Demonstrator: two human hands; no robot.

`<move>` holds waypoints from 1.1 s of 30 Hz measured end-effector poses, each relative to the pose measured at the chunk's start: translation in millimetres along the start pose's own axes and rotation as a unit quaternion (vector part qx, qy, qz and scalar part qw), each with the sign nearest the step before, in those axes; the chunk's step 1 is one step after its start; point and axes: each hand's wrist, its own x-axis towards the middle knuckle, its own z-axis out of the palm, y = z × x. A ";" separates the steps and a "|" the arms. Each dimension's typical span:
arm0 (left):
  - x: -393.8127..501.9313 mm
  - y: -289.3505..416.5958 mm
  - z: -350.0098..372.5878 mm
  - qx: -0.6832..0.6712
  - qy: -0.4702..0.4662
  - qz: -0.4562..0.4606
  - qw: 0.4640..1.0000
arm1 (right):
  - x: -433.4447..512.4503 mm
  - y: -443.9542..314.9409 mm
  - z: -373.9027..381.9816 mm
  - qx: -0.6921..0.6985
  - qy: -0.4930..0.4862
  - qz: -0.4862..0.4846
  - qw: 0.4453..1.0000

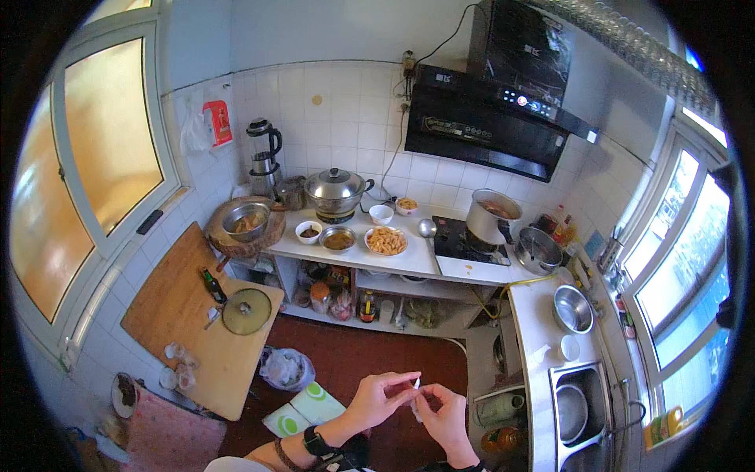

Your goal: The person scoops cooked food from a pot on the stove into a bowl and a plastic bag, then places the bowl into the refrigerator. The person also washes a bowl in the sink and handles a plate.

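A small white item (pixel 417 383), too small to name, is pinched between the fingertips of both hands above the red-brown floor. My left hand (pixel 383 398) wears a dark watch at the wrist and grips it from the left. My right hand (pixel 439 412) meets it from the right, thumb and forefinger together. Ahead, the white counter carries a plate of golden fried pieces (pixel 386 241), a metal bowl of brown food (pixel 338 239), a small bowl with dark contents (pixel 308 232) and an empty-looking white bowl (pixel 381 214).
An open pot (pixel 494 215) stands on the black cooktop beside a ladle (pixel 427 229). A lidded pot (pixel 335 192) stands farther left. The wooden table (pixel 236 371) holds a glass lid (pixel 246 311) and a green bottle (pixel 214 287). A sink (pixel 554 389) lies right; a lined bin (pixel 287 369) stands on the floor.
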 end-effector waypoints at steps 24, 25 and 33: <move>318.6 -83.7 -113.9 -0.103 0.188 -0.033 0.976 | 388.0 17.5 44.0 0.005 -0.059 -0.058 0.997; 326.1 -87.4 -119.6 -0.088 0.196 -0.059 0.975 | 402.7 21.0 47.8 0.007 -0.064 -0.065 0.996; 430.7 -100.8 -142.2 -0.046 0.258 -0.102 0.960 | 531.0 54.9 47.1 -0.010 -0.103 -0.097 0.990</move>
